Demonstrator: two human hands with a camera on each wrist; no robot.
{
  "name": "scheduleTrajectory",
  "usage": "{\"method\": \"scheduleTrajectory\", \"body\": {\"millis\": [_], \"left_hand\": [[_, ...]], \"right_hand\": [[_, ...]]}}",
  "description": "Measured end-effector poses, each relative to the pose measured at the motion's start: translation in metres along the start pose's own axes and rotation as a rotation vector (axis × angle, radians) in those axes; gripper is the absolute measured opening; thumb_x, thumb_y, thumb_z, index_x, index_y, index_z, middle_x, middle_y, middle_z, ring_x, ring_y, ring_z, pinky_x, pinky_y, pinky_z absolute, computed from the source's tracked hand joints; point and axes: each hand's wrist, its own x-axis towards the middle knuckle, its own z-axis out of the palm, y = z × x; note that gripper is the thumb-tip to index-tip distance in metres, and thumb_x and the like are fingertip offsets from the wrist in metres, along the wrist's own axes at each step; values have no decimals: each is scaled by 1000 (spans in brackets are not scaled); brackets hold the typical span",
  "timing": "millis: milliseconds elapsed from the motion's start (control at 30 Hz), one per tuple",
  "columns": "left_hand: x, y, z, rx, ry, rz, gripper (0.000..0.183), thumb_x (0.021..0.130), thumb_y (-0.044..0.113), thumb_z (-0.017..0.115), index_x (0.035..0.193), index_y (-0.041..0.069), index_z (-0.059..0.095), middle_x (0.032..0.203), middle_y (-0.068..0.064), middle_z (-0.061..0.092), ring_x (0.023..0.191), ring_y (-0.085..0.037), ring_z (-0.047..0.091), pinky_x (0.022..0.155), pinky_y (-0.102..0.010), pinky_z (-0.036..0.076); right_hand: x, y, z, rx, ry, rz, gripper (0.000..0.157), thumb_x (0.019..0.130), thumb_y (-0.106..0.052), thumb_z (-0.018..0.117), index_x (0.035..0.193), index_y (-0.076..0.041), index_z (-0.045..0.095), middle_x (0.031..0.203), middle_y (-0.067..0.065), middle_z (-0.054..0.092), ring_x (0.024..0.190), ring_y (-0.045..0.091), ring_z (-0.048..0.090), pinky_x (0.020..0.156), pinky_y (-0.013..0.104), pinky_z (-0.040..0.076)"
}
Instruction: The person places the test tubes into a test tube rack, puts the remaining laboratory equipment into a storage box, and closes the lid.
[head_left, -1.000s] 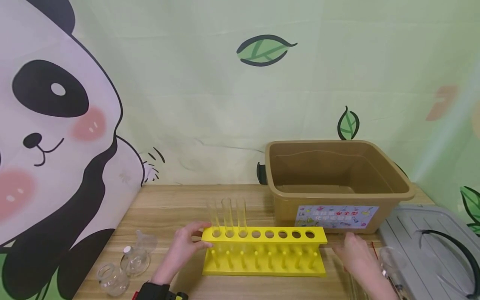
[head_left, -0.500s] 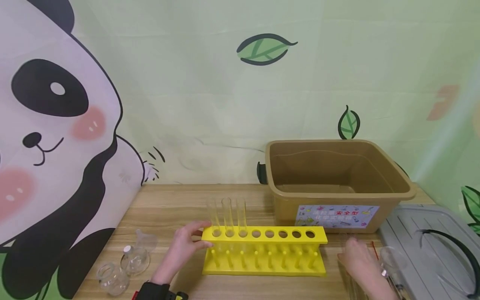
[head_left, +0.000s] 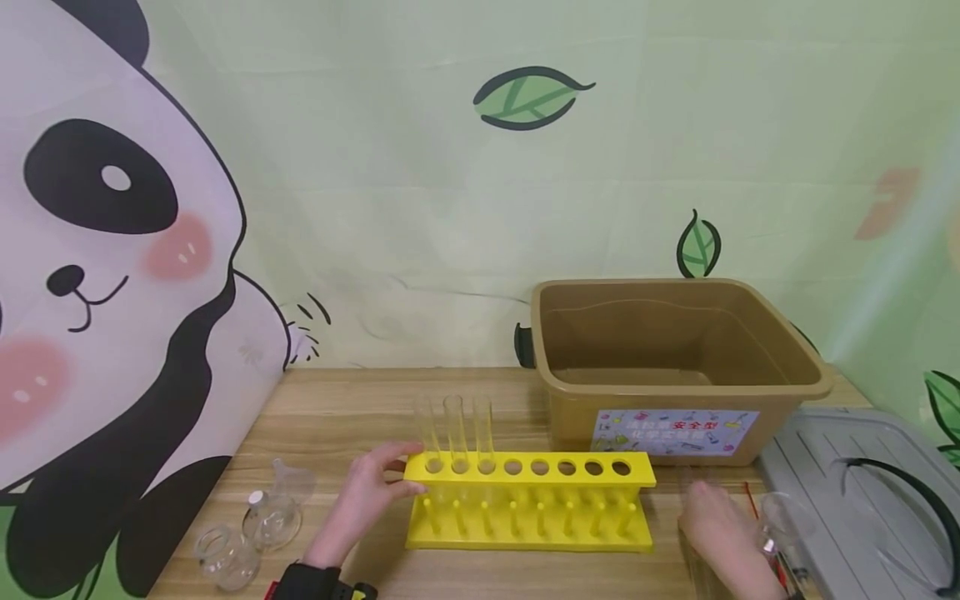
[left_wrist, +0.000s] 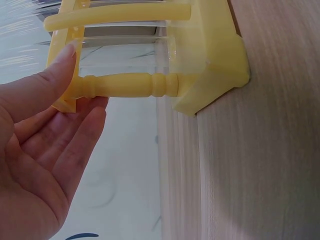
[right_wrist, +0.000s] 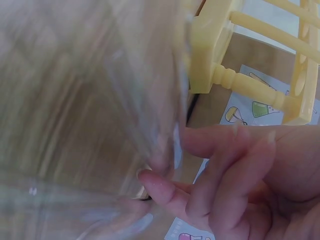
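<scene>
While we look from the head camera, the yellow rack (head_left: pixel 529 480) runs long-ways from left to right between our two hands. Our left hand (head_left: pixel 371 483) pinches its left end, close to three clear tubes (head_left: pixel 456 425) standing in it. Our right hand (head_left: pixel 712 517), the nearer one to the long clear things (head_left: pixel 702 575) lying front to back, is just past the right end. From the left wrist, we see what the head hides: our thumb (left_wrist: pixel 62 65) on one side of the top bar (left_wrist: pixel 59 39), our fingers (left_wrist: pixel 82 142) on the other. From the right wrist, our fingertips (right_wrist: pixel 159 189) show right by blurry clear stuff (right_wrist: pixel 75 100), but we cannot tell if they grip it.
</scene>
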Motion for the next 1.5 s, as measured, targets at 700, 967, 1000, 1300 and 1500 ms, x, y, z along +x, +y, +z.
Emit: {"method": "scheduleTrajectory", "body": {"millis": [700,967,1000,1300,1500], "left_hand": [[2,1,0,6,-4,-23,45,66,1,76,108,-2,62,110,-18,58,87,-30,58,72,-31,51],[2,0,0,-11,-8,-30,46,65,0,76,109,-3,61,110,-18,58,87,-30,58,72,-32,51],[2,0,0,-9,-8,-29,46,65,0,76,109,-3,61,110,-18,58,87,-30,58,72,-32,51],[1,0,0,-15,-5,-23,45,65,0,76,108,-2,62,110,-18,58,87,-31,58,73,-39,50],[1,0,0,-10,2,-29,45,65,1,76,108,-2,62,109,-17,58,87,-30,58,73,-40,50]], "right_hand": [[2,0,-7,41,-27,7,19,75,-12,64,73,5,56,70,15,52,61,25,47,53,39,43],[-8,-7,-16,167,9,20,26,78,-15,60,61,-4,43,57,8,42,50,19,40,44,30,36],[-8,-8,-17,176,15,23,27,78,-16,60,62,-4,43,57,7,41,49,18,39,43,29,35],[-16,-14,-29,245,93,35,34,79,-18,62,92,12,52,76,23,56,58,24,46,47,35,42],[-24,-18,-36,315,148,6,42,78,-14,60,104,15,46,78,17,56,56,21,46,45,32,42]]}}
